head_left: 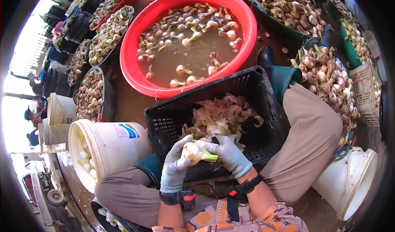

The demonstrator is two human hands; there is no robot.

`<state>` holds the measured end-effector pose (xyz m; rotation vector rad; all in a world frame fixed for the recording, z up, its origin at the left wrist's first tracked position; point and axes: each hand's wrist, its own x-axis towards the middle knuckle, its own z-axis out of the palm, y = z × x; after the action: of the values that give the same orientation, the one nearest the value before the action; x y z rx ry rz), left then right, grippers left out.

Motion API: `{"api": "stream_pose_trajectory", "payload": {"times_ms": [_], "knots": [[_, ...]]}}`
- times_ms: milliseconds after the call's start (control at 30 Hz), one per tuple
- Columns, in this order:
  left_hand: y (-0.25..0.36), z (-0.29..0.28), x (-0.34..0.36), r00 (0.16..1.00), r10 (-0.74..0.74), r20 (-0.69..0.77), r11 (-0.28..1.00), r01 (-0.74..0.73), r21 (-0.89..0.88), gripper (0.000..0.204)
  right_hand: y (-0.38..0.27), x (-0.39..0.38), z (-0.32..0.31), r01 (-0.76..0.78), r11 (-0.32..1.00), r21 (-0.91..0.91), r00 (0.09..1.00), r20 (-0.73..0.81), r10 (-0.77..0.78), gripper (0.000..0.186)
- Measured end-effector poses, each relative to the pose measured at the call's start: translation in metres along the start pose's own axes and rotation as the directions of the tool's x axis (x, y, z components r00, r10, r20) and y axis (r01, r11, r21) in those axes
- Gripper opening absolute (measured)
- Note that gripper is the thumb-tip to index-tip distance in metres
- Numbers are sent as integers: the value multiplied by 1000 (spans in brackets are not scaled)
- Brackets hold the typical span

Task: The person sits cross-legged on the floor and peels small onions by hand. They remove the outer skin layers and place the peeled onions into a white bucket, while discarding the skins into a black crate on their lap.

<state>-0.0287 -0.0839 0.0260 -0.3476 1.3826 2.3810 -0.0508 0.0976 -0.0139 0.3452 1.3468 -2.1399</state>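
Both my hands wear pale grey gloves and hold one onion bulb (192, 151) over a black plastic crate (168, 117). My left hand (175, 166) cups the white bulb end from the left. My right hand (227, 153) grips the green stalk end from the right. The crate sits between my knees and holds a heap of pinkish peeled skins (222, 114).
A red tub (140, 75) of muddy water with floating bulbs lies beyond the crate. A white bucket (115, 143) with peeled bulbs lies tipped at my left, another white bucket (356, 178) at my right. Basins and baskets of unpeeled bulbs (329, 80) ring the area.
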Motion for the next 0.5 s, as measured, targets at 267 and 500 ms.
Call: {"api": "stream_pose_trajectory", "payload": {"times_ms": [267, 500], "knots": [[-1, 7, 7, 961, -161, -223, 968, 198, 153, 63, 8, 5, -1, 201, 959, -199, 976, -44, -213, 18], [-20, -18, 5, 967, -186, -172, 981, 191, 12, 57, 18, 17, 5, 212, 970, -120, 957, -176, -231, 12]]}}
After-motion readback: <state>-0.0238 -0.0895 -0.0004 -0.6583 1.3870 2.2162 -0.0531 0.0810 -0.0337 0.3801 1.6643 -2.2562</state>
